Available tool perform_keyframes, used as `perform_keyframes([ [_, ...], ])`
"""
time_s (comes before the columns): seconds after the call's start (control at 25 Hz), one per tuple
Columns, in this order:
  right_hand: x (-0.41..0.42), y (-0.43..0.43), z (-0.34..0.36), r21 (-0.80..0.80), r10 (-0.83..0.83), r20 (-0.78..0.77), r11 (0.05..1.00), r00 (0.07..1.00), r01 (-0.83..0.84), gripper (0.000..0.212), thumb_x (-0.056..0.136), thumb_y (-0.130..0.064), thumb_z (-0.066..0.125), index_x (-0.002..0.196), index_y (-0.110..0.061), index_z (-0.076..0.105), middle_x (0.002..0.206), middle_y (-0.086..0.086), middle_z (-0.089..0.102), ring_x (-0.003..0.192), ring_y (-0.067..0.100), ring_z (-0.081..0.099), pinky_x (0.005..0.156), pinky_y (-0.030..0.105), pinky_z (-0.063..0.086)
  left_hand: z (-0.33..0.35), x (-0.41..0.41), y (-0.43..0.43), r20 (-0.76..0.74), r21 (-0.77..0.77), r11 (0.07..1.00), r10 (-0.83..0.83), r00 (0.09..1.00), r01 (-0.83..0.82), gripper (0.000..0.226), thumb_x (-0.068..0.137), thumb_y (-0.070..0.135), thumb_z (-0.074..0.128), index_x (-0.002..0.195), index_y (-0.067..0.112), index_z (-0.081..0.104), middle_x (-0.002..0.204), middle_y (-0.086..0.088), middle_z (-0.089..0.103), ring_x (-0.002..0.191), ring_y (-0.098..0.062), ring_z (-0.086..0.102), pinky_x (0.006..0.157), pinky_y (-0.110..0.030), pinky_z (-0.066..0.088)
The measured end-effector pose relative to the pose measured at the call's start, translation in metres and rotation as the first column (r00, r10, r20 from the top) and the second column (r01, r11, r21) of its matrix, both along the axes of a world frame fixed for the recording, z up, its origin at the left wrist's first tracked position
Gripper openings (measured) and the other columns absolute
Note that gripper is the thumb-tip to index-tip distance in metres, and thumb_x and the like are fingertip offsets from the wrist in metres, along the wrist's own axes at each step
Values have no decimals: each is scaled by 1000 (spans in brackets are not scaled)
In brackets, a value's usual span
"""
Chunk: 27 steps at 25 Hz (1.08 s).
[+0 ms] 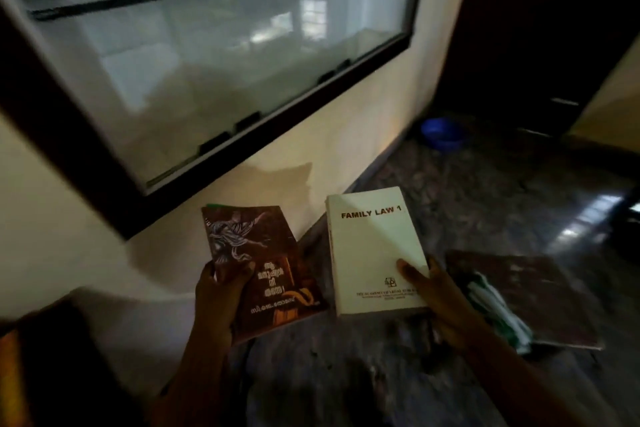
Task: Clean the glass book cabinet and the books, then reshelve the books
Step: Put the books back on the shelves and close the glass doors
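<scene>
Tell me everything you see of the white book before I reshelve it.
The white book is a thick paperback, cream cover, FAMILY LAW 1 in dark print near the top, a small logo and fine print near the bottom. It is held cover up, slightly tilted, beside the brown book. The right hand grips its lower right edge, thumb on the cover.

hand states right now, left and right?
Left hand: grips the brown book.
Right hand: grips the white Family Law 1 book.
</scene>
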State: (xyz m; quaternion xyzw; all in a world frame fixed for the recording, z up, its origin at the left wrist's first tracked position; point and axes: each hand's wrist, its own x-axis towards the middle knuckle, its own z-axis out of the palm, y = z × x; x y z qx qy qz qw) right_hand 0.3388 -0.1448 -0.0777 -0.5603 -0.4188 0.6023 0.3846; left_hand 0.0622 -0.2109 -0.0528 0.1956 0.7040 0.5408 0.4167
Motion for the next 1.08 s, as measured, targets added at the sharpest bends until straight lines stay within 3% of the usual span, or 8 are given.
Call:
perform_keyframes([
  [0.12, 34, 56, 0, 19, -99, 19, 995, 995, 99, 33, 87, -31, 61, 116, -16, 52, 94, 7, 69, 77, 19, 69, 60, 31, 56, -2, 33, 103, -64, 48, 992, -115, 991, 118, 63, 74, 20, 76, 129, 12, 46, 116, -18, 62, 95, -38, 63, 88, -55, 50],
  [0.24, 71, 124, 14, 24, -180, 37, 984, 983, 179, 33, 86, -33, 61, 114, -18, 52, 97, 10, 70, 85, 27, 68, 77, 50, 56, 2, 72, 201, -208, 41, 974, -208, 956, 221, 59, 78, 23, 74, 129, 13, 46, 118, -16, 61, 96, -35, 63, 89, -52, 50],
  [0.4, 111, 211, 27, 50, -204, 45, 978, 978, 201, 32, 83, -38, 61, 111, -23, 52, 95, 9, 71, 82, 26, 70, 75, 49, 57, 7, 117, 310, -300, 53, 939, -311, 902, 341, 54, 83, 26, 68, 130, 12, 45, 117, -12, 60, 89, -26, 60, 84, -37, 48],
  [0.64, 130, 351, 29, 83, -137, -45, 987, 990, 140, 41, 76, -41, 63, 112, -20, 59, 99, 13, 71, 89, 33, 69, 84, 56, 52, 3, 175, 453, -47, 138, 907, -395, 918, 397, 45, 85, 30, 64, 125, 14, 51, 109, -11, 65, 84, -26, 65, 72, -37, 53],
  [0.76, 137, 437, 27, 15, -92, -75, 996, 993, 93, 34, 83, -38, 62, 111, -19, 62, 99, 14, 71, 91, 34, 68, 86, 51, 52, 1, 201, 540, 122, 182, 892, -438, 891, 413, 39, 88, 37, 59, 122, 18, 53, 106, -13, 67, 91, -36, 65, 83, -57, 51],
  [0.96, 157, 591, 67, 210, -148, 381, 975, 913, 71, 22, 87, -37, 59, 106, -26, 55, 91, -2, 69, 72, -1, 66, 63, 16, 53, 17, 229, 685, 235, 260, 869, -481, 845, 422, 42, 87, 49, 54, 121, 24, 55, 108, -12, 68, 95, -39, 65, 82, -68, 46],
  [1.04, 167, 641, 83, 300, -195, 600, 954, 776, 7, 24, 86, -42, 60, 102, -25, 57, 102, -4, 59, 89, -10, 58, 71, 10, 47, 23, 241, 736, 279, 297, 867, -481, 831, 401, 39, 88, 46, 54, 121, 24, 56, 109, -13, 68, 96, -39, 65, 83, -68, 46],
  [1.08, 171, 661, 86, 312, -216, 711, 950, 669, -24, 42, 83, -50, 59, 116, -23, 55, 113, -2, 50, 107, -1, 50, 85, 18, 45, 25, 247, 755, 297, 325, 859, -490, 819, 396, 39, 88, 44, 55, 122, 24, 56, 111, -13, 67, 97, -40, 65, 84, -67, 46],
])
